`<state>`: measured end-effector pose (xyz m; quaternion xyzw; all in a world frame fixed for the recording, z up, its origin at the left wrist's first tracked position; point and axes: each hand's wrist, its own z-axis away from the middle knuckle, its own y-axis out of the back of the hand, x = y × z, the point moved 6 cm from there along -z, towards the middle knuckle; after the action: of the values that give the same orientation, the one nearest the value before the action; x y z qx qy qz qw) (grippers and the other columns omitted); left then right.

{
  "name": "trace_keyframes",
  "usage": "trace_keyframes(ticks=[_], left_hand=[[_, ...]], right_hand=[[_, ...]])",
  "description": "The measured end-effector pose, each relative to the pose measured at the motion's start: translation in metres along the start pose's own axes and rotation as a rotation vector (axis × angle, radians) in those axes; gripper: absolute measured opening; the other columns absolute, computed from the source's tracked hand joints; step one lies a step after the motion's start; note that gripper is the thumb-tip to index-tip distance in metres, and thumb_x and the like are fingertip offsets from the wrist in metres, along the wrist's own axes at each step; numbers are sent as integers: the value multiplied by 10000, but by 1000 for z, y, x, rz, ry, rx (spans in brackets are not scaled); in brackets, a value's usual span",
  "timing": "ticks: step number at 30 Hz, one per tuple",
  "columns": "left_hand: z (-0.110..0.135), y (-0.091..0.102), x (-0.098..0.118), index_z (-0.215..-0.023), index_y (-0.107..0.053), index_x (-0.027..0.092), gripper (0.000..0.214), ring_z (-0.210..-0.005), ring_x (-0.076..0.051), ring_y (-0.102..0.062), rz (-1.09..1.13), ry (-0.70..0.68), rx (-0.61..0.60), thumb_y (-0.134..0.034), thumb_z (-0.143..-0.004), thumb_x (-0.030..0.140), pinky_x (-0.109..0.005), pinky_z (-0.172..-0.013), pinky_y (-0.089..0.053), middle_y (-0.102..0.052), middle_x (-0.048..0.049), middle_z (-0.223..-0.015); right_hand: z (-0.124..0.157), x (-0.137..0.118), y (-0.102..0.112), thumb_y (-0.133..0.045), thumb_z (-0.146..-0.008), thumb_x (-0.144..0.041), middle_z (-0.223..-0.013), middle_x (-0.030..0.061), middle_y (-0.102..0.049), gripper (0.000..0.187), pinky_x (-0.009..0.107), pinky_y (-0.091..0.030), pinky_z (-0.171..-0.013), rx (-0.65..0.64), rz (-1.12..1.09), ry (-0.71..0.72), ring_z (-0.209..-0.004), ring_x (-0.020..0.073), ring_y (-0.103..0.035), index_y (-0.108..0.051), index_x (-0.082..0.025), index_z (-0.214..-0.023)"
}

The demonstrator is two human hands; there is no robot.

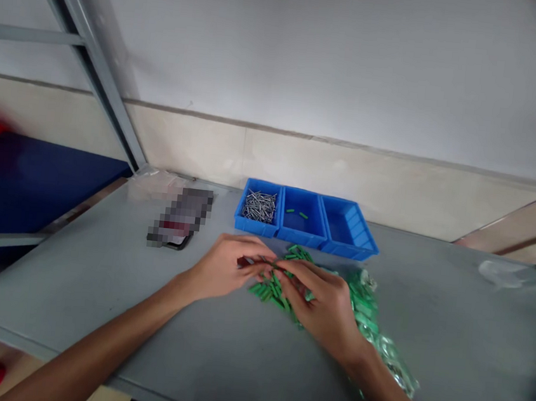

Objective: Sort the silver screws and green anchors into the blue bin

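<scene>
My left hand (226, 267) and my right hand (322, 302) meet over a heap of small green plastic plugs (272, 289) on the grey table (96, 284). The fingertips of both hands pinch together round a small piece that I cannot make out. A clear bag of more green plugs (370, 320) lies under and to the right of my right wrist. Behind the heap stand three joined blue bins: the left bin (258, 207) holds several metal screws, the middle bin (302, 218) holds two green plugs, the right bin (349, 227) looks bare.
A blurred dark object (180, 218) lies at the back left of the table, with a clear plastic wrap (157, 182) behind it. Another clear bag (502, 273) lies at the far right. A grey metal frame (92, 48) rises at the left, above a blue surface (25, 181).
</scene>
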<state>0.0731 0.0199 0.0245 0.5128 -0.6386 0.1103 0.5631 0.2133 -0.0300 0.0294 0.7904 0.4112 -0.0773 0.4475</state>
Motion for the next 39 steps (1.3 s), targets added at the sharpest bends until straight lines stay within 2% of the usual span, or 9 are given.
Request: trace_keyframes(ticks=[5,9,14,18,22,29,34,39], left_hand=[[0,-1,-2,-936,-706,124,177,-738,-157,-678,40,17,27,-577,-883,233,-253,-667,-577,-687,-83,-863],[0,-2,-1,-918,-698,101,175,-692,-148,-678,112,33,39,-587,-875,229,-245,-628,-575,-667,-78,-832],[-1,0,0,-969,-688,118,169,-694,-135,-654,19,18,17,-570,-875,192,-242,-630,-559,-653,-72,-861],[-1,1,-1,-928,-681,123,138,-702,-126,-634,-6,9,14,-557,-879,156,-228,-627,-538,-643,-61,-850],[0,-1,-1,-908,-676,123,145,-690,-116,-608,-41,4,9,-548,-896,191,-209,-600,-509,-631,-57,-836],[0,0,2,-929,-679,125,153,-698,-115,-583,-130,-95,40,-571,-892,228,-210,-609,-486,-632,-57,-835],[1,-2,1,-923,-681,130,142,-698,-118,-568,-193,-131,37,-572,-889,213,-211,-601,-462,-627,-49,-803],[1,-2,1,-890,-685,124,129,-693,-117,-574,-137,-72,22,-589,-871,208,-208,-592,-460,-627,-46,-799]], right_hand=[[-1,-4,2,-551,-855,-141,-887,47,-717,192,249,-563,-641,52,-37,17,-741,155,-688,-689,-208,-971],[-1,-6,5,-555,-848,-126,-887,49,-712,199,240,-563,-618,83,-22,40,-743,152,-685,-690,-204,-971],[-3,-6,8,-565,-850,-116,-902,52,-703,195,241,-563,-637,108,-1,26,-726,143,-679,-681,-187,-990],[-4,-6,8,-564,-856,-115,-899,50,-697,190,233,-555,-599,98,-8,19,-673,129,-669,-675,-189,-992],[-2,-7,9,-568,-856,-112,-913,48,-695,205,243,-560,-623,104,-11,32,-731,142,-677,-666,-199,-1014],[0,-6,7,-551,-867,-78,-929,59,-687,228,230,-551,-605,101,-39,55,-623,105,-660,-653,-161,-1053],[0,-3,5,-560,-866,-81,-892,50,-683,227,225,-544,-596,99,-51,46,-628,104,-654,-652,-159,-1057],[1,-3,3,-550,-872,-85,-854,43,-674,227,226,-530,-563,88,-68,47,-587,96,-633,-644,-160,-1065]])
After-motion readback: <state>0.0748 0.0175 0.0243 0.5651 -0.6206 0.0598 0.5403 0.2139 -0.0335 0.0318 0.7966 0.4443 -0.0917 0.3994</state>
